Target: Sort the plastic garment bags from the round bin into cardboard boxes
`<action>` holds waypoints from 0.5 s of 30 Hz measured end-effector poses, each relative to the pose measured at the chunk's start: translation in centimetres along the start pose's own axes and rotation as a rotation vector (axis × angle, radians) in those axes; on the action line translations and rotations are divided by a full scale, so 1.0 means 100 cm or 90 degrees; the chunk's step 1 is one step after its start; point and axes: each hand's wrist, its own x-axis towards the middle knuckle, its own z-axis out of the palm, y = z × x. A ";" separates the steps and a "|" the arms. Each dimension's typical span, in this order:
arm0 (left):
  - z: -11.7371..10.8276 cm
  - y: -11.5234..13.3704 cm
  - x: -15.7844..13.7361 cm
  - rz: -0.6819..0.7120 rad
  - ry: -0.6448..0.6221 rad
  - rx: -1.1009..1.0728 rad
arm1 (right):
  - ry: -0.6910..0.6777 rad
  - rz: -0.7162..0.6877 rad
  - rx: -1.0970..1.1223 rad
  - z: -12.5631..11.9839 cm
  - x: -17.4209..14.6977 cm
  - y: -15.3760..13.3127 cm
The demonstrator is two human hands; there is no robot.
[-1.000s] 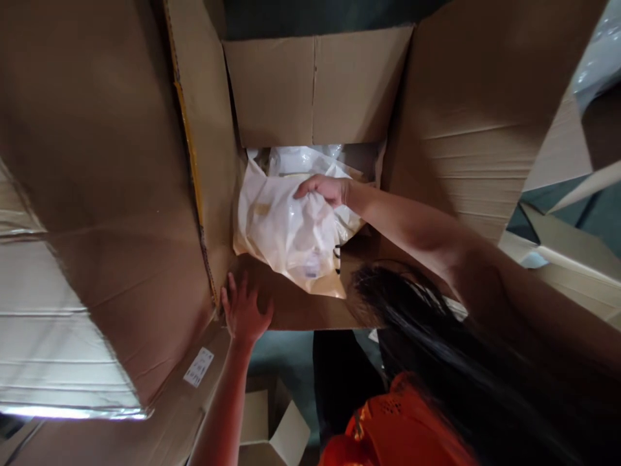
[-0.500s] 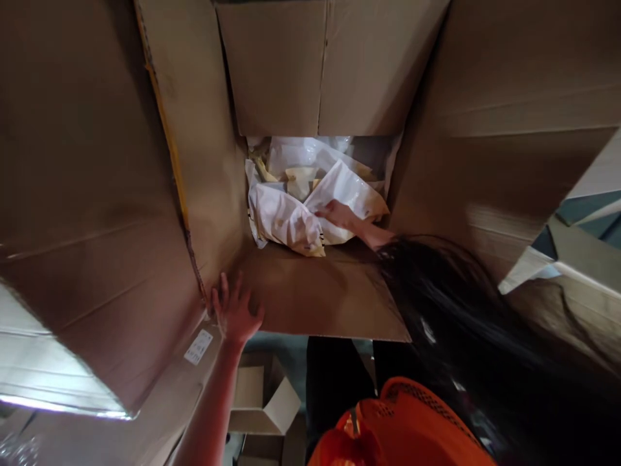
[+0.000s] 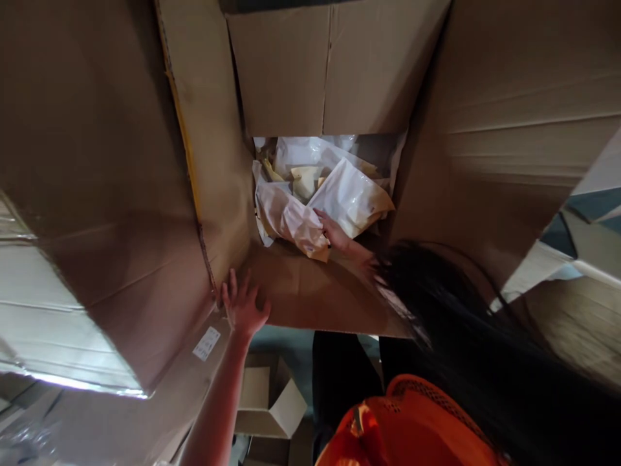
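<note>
- Brace the box (image 3: 315, 301) with your left hand (image 3: 245, 305), grip spread open at its near-left corner.
- Your right hand (image 3: 338, 235) is at the bag (image 3: 287, 215) inside the box, grip unclear; handle it gently.

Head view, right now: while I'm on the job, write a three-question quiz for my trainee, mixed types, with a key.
1. Which hand reaches in among the white bags in the large cardboard box?
2. True or false: the left hand is open, with its fingers spread.
3. In the picture, where is the printed white label relative to the left hand?
A) directly above it
B) below and to the left
C) far to the right

Key:
1. The right hand.
2. True.
3. B.
</note>
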 end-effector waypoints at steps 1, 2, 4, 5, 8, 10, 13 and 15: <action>0.002 -0.001 -0.001 0.001 0.004 -0.006 | -0.019 0.002 0.030 0.001 -0.005 -0.011; 0.004 -0.002 -0.003 0.004 0.009 -0.012 | -0.029 0.002 0.052 0.002 -0.011 -0.022; 0.008 -0.004 -0.005 0.011 0.021 -0.016 | -0.056 0.008 0.101 0.004 -0.028 -0.045; 0.010 -0.005 -0.006 0.017 0.026 -0.015 | -0.079 0.012 0.134 0.005 -0.037 -0.057; 0.015 -0.006 -0.008 0.027 0.039 -0.008 | -0.153 0.004 0.242 0.007 -0.062 -0.090; 0.018 -0.006 -0.010 0.030 0.039 -0.005 | -0.171 -0.022 0.302 0.008 -0.073 -0.105; 0.023 -0.007 -0.014 0.033 0.020 -0.002 | -0.129 -0.036 0.358 0.011 -0.083 -0.117; 0.027 -0.008 -0.017 0.027 0.003 -0.006 | -0.088 -0.031 0.381 0.013 -0.086 -0.119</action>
